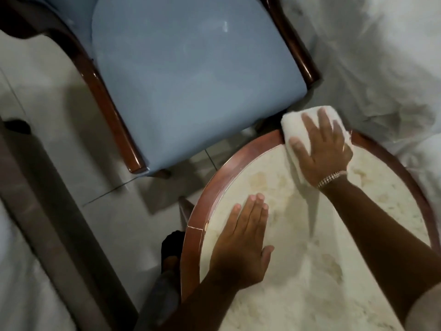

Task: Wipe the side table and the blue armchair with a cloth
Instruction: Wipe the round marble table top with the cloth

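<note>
Head view, wiping in progress on the table (201,206): the right hand (321,154) is pressing a folded white cloth (298,120) flat against the far rim of the round, wood-edged marble top, fingers spread open over the fabric rather than curled around it, with the cloth overhanging the rim toward the chair. The left hand (241,244) is lying open, palm down, fingers together, on the near-left part of the top, apparently bracing the table; it is holding nothing. Both forearms are reaching forward from the lower right, and a bracelet (330,178) is showing at the right wrist. Judging by the cloth's position, the table stage is under way, though how much of the top is already clean cannot be told. The blue armchair (191,91) is standing just beyond the table, its seat untouched by either hand, so that stage appears to remain.
</note>
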Tool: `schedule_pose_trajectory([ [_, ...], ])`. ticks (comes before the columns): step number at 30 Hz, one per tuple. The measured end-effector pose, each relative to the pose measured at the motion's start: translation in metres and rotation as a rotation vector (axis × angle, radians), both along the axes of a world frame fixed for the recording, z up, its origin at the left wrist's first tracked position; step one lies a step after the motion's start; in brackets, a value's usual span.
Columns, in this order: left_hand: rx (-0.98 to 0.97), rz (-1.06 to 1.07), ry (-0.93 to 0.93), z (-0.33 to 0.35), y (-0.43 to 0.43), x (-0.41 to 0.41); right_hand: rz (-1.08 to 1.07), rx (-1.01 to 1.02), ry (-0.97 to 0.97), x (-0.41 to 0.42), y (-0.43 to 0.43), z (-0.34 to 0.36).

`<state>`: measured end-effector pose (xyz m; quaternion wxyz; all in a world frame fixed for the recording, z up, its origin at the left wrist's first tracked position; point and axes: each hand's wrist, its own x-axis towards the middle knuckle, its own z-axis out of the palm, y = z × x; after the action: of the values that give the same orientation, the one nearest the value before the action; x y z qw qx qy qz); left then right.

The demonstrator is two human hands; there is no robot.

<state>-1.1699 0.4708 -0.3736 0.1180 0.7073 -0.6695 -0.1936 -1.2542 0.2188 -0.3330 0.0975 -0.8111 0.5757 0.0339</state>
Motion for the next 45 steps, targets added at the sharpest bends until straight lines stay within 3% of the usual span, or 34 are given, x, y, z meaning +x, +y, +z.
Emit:
schedule_pose_trajectory([
  [1, 0.011, -0.001, 0.014, 0.001, 0.000, -0.001, -0.003, 0.098, -0.139, 0.019, 0.003, 0.004],
  [3, 0.034, 0.011, 0.052, 0.004, 0.004, -0.001, 0.302, 0.181, -0.396, 0.050, 0.041, 0.001],
  [5, 0.062, 0.000, 0.035, 0.005, 0.016, 0.001, 0.623, 0.085, -0.119, 0.055, 0.089, 0.003],
  [7, 0.054, -0.049, -0.037, 0.003, 0.032, 0.008, 0.620, -0.024, -0.070, 0.032, 0.081, -0.008],
  [11, 0.031, -0.085, -0.007, 0.008, 0.043, 0.016, 0.077, -0.032, -0.069, -0.018, 0.024, -0.003],
  [13, -0.038, -0.009, 0.076, 0.016, 0.031, 0.011, -0.084, -0.023, -0.156, -0.020, 0.036, 0.000],
  [14, -0.107, 0.065, 0.150, 0.022, 0.018, 0.006, -0.089, -0.002, -0.301, -0.019, 0.049, 0.001],
  [16, -0.215, 0.204, 0.317, 0.038, -0.025, -0.007, -0.277, 0.067, -0.792, -0.025, 0.066, 0.005],
  [17, -0.218, 0.214, 0.384, 0.047, -0.054, -0.015, -0.462, 0.039, -0.930, -0.040, 0.068, 0.004],
  [18, -0.181, 0.185, 0.411, 0.055, -0.083, -0.022, -0.626, -0.038, -0.938, -0.060, 0.071, 0.003],
  [20, -0.042, 0.019, 0.210, 0.057, -0.134, -0.039, -0.743, -0.134, -0.656, -0.102, 0.086, -0.003],
  [22, 0.064, -0.215, -0.133, 0.041, -0.168, -0.045, -0.603, -0.108, -0.202, -0.137, 0.116, -0.019],
  [24, 0.053, -0.333, -0.274, 0.026, -0.185, -0.035, -0.484, -0.065, -0.051, -0.159, 0.132, -0.030],
  [26, 0.018, -0.267, -0.281, 0.022, -0.179, -0.017, -0.478, -0.044, -0.051, -0.168, 0.135, -0.034],
  [29, -0.030, -0.072, -0.359, 0.023, -0.098, 0.012, -0.460, -0.048, -0.062, -0.169, 0.136, -0.034],
  [31, -0.049, -0.130, -0.378, 0.034, -0.046, 0.029, -0.462, -0.043, -0.077, -0.168, 0.135, -0.032],
  [33, -0.043, -0.216, -0.404, 0.036, -0.059, 0.049, -0.460, -0.038, -0.073, -0.168, 0.136, -0.031],
  [36, 0.026, -0.046, -0.445, 0.033, -0.110, 0.059, -0.456, -0.055, -0.057, -0.171, 0.137, -0.035],
  [39, -0.007, 0.036, -0.425, 0.028, -0.061, 0.048, -0.456, -0.058, -0.071, -0.170, 0.136, -0.036],
  [43, 0.094, -0.098, -0.334, 0.046, 0.066, 0.010, -0.456, -0.032, -0.083, -0.172, 0.134, -0.033],
  [45, 0.042, -0.240, -0.344, 0.039, 0.041, 0.030, -0.447, -0.061, -0.089, -0.173, 0.137, -0.035],
])
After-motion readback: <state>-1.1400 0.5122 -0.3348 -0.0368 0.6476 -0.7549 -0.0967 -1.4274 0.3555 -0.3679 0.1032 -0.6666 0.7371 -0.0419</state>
